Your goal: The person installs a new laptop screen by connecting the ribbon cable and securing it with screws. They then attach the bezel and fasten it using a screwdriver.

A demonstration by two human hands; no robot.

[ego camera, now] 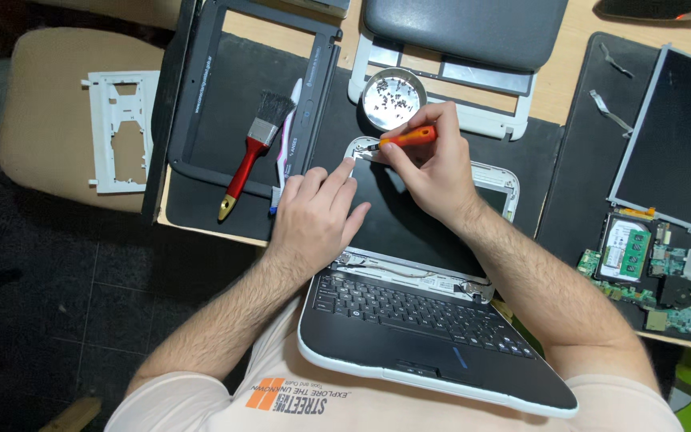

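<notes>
A small white-edged laptop lies open against my lap, its black keyboard toward me and its bare screen panel flat on the desk. My right hand grips an orange-handled screwdriver, its tip at the top left corner of the screen frame. My left hand rests flat on the left edge of the screen, index finger stretched toward that same corner.
A round metal dish of small screws sits just beyond the corner. A red-handled paintbrush and a toothbrush lie on a black mat with a black bezel frame. A loose display panel and circuit boards lie at right.
</notes>
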